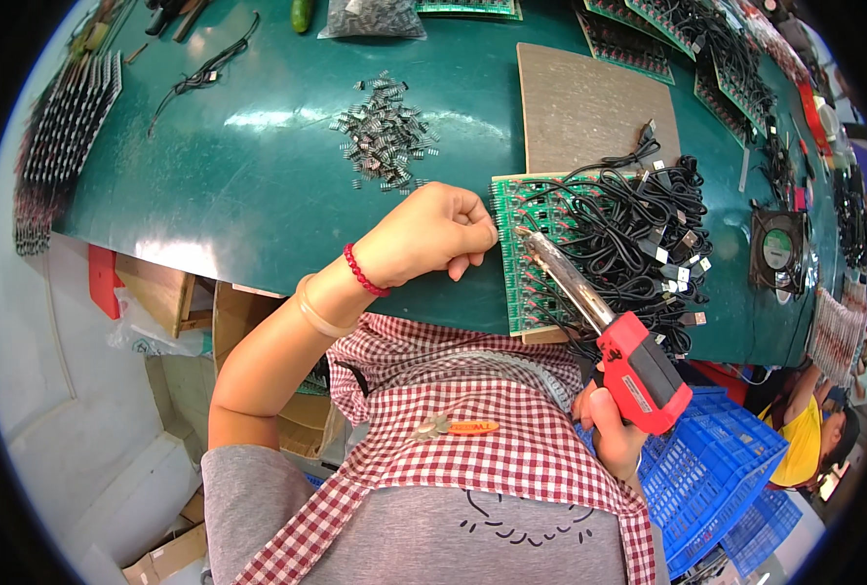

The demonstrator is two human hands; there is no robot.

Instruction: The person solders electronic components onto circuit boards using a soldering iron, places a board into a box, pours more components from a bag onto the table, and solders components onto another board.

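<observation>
Circuit board, green and studded with rows of small parts, lies at the near edge of the green surface, right in front of the person, with a heap of black cables spilling over its right half. Right hand has its grip wrapped firmly around the red handle of the soldering gun, and the long metal barrel slants up and left so the tip sits right at the board's upper left area. Left hand is curled into a closed fist just beside the board's left edge, fingertips pinched together; whether it pinches solder wire or a small part I cannot tell, it is too fine to see.

Judging from this, doing it well means keeping the tip steady on one joint only, and bracing the left fist against the surface so whatever it feeds meets the tip cleanly. The cables crowd close to the hot barrel, so the barrel should stay clear of their insulation.

Farther back, near the middle of the surface, lies a loose pile of small grey components, and a brown panel sits beyond the board toward the far edge.
</observation>
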